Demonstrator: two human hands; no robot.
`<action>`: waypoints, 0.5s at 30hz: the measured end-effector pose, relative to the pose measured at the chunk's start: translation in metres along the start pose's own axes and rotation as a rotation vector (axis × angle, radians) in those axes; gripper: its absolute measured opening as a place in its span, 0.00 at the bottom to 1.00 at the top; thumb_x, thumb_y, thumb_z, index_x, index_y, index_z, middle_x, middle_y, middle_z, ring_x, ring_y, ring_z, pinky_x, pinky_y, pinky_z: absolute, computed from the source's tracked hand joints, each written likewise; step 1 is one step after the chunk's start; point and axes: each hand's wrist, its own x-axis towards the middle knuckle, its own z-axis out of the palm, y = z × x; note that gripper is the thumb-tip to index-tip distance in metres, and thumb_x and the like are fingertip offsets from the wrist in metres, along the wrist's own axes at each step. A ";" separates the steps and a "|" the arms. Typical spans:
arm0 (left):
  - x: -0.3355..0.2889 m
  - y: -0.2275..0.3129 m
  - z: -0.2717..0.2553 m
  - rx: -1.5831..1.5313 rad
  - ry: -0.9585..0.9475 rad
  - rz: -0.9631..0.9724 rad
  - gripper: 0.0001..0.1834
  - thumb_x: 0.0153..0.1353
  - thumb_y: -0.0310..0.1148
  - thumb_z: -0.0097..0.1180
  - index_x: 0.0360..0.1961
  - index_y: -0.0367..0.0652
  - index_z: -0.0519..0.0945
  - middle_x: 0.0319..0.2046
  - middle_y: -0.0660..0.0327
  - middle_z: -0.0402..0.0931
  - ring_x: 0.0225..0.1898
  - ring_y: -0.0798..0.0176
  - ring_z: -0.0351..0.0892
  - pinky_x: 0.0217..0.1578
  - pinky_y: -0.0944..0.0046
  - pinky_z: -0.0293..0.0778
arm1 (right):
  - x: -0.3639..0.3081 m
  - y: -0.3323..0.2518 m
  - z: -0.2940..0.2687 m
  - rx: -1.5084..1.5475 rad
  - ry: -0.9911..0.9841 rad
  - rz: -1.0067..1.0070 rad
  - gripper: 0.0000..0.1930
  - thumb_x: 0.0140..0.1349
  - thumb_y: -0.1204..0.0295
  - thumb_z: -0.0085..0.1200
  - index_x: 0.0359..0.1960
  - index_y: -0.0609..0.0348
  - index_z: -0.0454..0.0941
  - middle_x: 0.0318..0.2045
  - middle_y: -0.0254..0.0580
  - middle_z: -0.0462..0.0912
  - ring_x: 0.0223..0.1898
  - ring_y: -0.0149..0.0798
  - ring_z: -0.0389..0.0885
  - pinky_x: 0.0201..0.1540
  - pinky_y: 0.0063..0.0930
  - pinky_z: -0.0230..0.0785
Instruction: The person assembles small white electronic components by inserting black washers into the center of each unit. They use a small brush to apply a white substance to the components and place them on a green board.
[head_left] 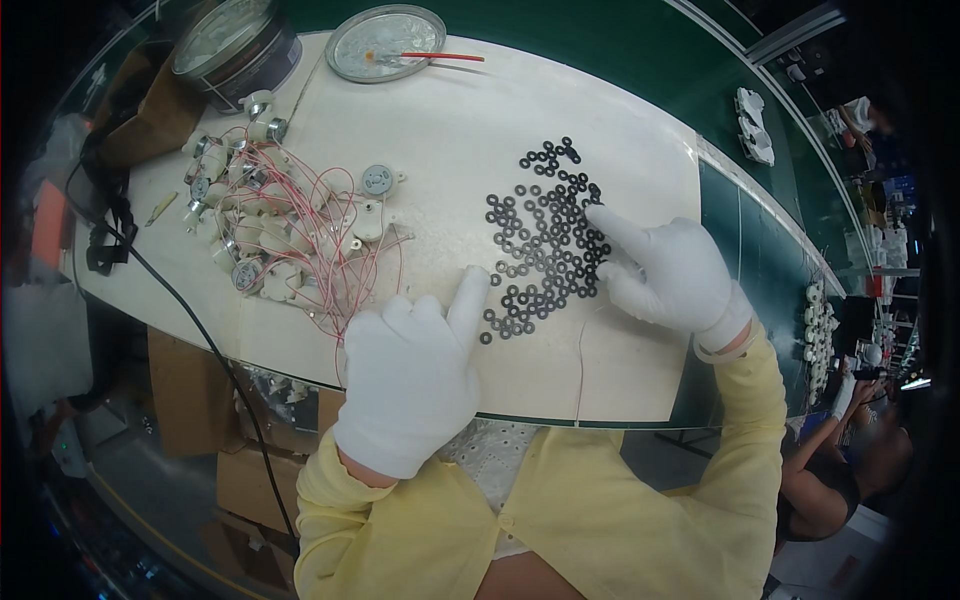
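Note:
Many small black rings (pixel 540 245) lie in a loose patch on the white tabletop, with a few in a separate cluster at its far end. My right hand (pixel 670 270), in a white glove, is at the patch's right edge. Its index finger stretches over the outer rings and the thumb stands apart below it. At the near left edge is my white-gloved left hand (pixel 415 375), one finger extended beside the rings and the others bent. Neither hand shows anything held.
Small white geared motors (pixel 265 215) with tangled red wires heap on the left. Behind them stand a large tub (pixel 240 55) and a round lid (pixel 350 45) with a red stick. A black cable (pixel 200 320) crosses the table's left edge; cardboard boxes (pixel 185 395) sit below.

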 end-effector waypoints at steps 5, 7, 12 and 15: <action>0.000 0.001 0.003 0.015 0.012 0.002 0.37 0.39 0.28 0.53 0.59 0.42 0.73 0.23 0.62 0.63 0.26 0.59 0.66 0.26 0.57 0.60 | -0.006 -0.003 0.000 -0.083 -0.056 -0.020 0.24 0.53 0.63 0.53 0.51 0.61 0.78 0.13 0.42 0.76 0.15 0.47 0.75 0.21 0.38 0.67; 0.000 0.002 0.005 0.044 0.036 0.009 0.34 0.42 0.30 0.54 0.58 0.42 0.74 0.22 0.63 0.64 0.24 0.59 0.67 0.25 0.57 0.58 | -0.006 -0.003 0.001 -0.087 -0.060 -0.020 0.24 0.53 0.63 0.53 0.51 0.60 0.77 0.13 0.42 0.76 0.15 0.46 0.75 0.21 0.38 0.67; 0.003 0.006 0.004 0.066 0.029 -0.004 0.34 0.42 0.30 0.54 0.57 0.43 0.74 0.22 0.63 0.65 0.24 0.59 0.68 0.25 0.57 0.57 | 0.000 -0.005 0.001 -0.090 -0.045 -0.010 0.24 0.53 0.63 0.52 0.52 0.59 0.77 0.12 0.41 0.75 0.14 0.46 0.75 0.20 0.38 0.67; 0.003 0.006 0.004 0.045 0.016 -0.023 0.36 0.39 0.29 0.53 0.58 0.44 0.75 0.23 0.62 0.64 0.25 0.59 0.66 0.26 0.58 0.58 | -0.001 -0.004 -0.001 -0.138 -0.068 -0.003 0.24 0.54 0.63 0.52 0.52 0.59 0.77 0.12 0.41 0.76 0.14 0.46 0.75 0.20 0.38 0.67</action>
